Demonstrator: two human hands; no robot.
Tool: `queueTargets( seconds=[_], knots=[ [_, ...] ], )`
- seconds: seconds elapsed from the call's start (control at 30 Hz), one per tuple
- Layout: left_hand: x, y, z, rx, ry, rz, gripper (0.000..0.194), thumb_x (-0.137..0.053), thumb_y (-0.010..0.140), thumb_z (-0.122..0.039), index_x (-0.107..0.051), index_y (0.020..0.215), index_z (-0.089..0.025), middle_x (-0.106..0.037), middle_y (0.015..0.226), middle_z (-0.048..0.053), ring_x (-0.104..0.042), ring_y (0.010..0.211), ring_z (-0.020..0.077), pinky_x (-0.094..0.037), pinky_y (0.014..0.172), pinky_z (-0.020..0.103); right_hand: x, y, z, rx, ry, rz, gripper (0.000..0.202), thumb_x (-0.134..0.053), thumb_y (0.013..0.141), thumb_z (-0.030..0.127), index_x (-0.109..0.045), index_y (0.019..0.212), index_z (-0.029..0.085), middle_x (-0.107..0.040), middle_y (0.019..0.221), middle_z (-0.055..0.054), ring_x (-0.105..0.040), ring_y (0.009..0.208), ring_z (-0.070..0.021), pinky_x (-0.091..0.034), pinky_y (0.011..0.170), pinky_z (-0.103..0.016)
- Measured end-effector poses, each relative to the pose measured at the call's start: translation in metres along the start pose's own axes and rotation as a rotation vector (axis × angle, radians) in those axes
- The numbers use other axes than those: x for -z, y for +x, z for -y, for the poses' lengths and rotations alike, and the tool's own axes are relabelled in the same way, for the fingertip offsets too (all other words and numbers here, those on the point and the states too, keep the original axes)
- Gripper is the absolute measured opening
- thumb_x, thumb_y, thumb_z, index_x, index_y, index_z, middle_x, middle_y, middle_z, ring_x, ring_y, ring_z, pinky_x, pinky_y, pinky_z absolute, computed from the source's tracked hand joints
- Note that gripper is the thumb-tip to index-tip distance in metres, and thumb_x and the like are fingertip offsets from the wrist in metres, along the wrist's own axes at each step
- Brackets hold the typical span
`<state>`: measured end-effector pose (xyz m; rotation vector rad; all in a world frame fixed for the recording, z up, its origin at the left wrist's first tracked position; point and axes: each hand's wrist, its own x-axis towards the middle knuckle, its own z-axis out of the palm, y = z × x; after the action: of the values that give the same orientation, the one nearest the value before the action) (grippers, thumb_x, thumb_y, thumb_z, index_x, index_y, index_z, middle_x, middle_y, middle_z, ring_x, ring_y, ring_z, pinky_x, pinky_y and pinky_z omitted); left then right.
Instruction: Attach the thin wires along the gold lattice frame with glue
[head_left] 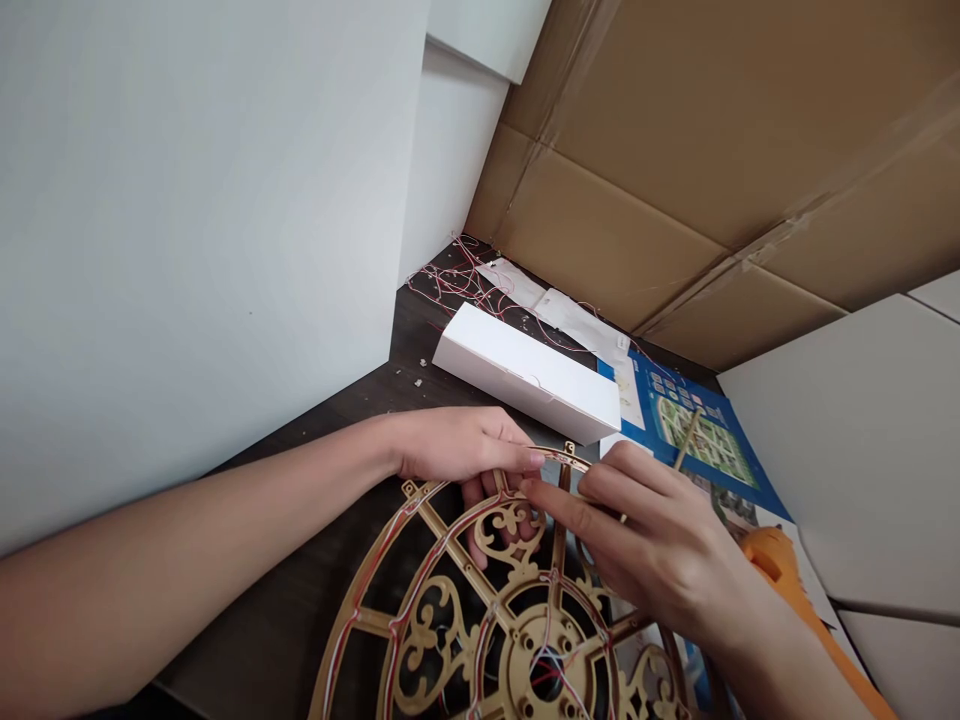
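With the left hand [465, 445] pinching the gold wheel [515, 670] in front of the white box [525, 375], and the right hand [660, 530] gripping a thin stick [686, 440], index finger [555, 500] against the wheel, steady support and light pressure should best spare the wires [394, 628].

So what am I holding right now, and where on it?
Your left hand pinches the gold frame by its outer rim, thumb on top. Your right hand grips a thin stick partway along.
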<state>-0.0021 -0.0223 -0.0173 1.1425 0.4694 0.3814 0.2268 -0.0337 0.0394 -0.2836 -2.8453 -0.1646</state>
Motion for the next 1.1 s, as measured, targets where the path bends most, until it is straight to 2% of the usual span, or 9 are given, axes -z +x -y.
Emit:
queueTargets(
  seconds=[0.27,0.43,0.67,0.9,1.1],
  knots=[
    [-0.002,-0.001,-0.002,0.016,-0.001,-0.013,0.039,-0.044,0.105,-0.039,-0.074,0.094,-0.016,-0.077,0.075,0.006,-0.067,0.050,0.0158,-0.057,0.058,0.032,0.001,0.005,0.006,-0.024,-0.055,-0.047,0.028,-0.048,0.100,0.005,-0.070,0.117,0.008,-0.046,0.070,-0.003,-0.033,0.070,-0.0187,-0.028,0.060,-0.033],
    [-0.002,-0.001,-0.003,0.008,0.010,-0.005,0.044,-0.055,0.098,-0.057,-0.074,0.102,-0.017,-0.076,0.076,0.006,-0.067,0.052,0.0165,-0.056,0.055,0.031,0.001,0.008,0.011,-0.027,-0.101,-0.049,0.026,-0.049,0.100,0.007,-0.071,0.115,0.008,-0.053,0.071,-0.004,-0.035,0.070,-0.0189,-0.029,0.060,-0.033],
    [0.000,0.000,-0.001,-0.003,-0.036,0.041,0.039,-0.052,0.101,-0.049,-0.073,0.099,-0.016,-0.075,0.072,0.004,-0.063,0.049,0.0149,-0.056,0.054,0.030,0.006,0.007,0.014,-0.031,-0.155,-0.026,0.025,-0.053,0.098,0.010,-0.071,0.115,0.009,-0.057,0.072,-0.004,-0.041,0.072,-0.0204,-0.033,0.065,-0.036],
    [-0.001,0.000,-0.003,0.006,-0.010,0.018,0.051,-0.065,0.085,-0.069,-0.071,0.088,-0.018,-0.072,0.064,0.001,-0.061,0.045,0.0143,-0.055,0.050,0.030,0.011,0.013,0.025,-0.069,-0.257,-0.006,0.020,-0.057,0.097,0.013,-0.073,0.109,0.010,-0.059,0.071,-0.003,-0.044,0.069,-0.0195,-0.031,0.065,-0.037],
    [0.002,0.002,0.002,0.005,-0.069,0.021,0.038,-0.069,0.086,-0.058,-0.066,0.086,-0.020,-0.072,0.066,-0.001,-0.062,0.045,0.0142,-0.056,0.053,0.030,0.017,0.012,0.028,-0.112,-0.308,-0.020,0.018,-0.057,0.097,0.014,-0.074,0.103,0.011,-0.055,0.065,-0.001,-0.044,0.069,-0.0203,-0.030,0.065,-0.036]
  ],
)
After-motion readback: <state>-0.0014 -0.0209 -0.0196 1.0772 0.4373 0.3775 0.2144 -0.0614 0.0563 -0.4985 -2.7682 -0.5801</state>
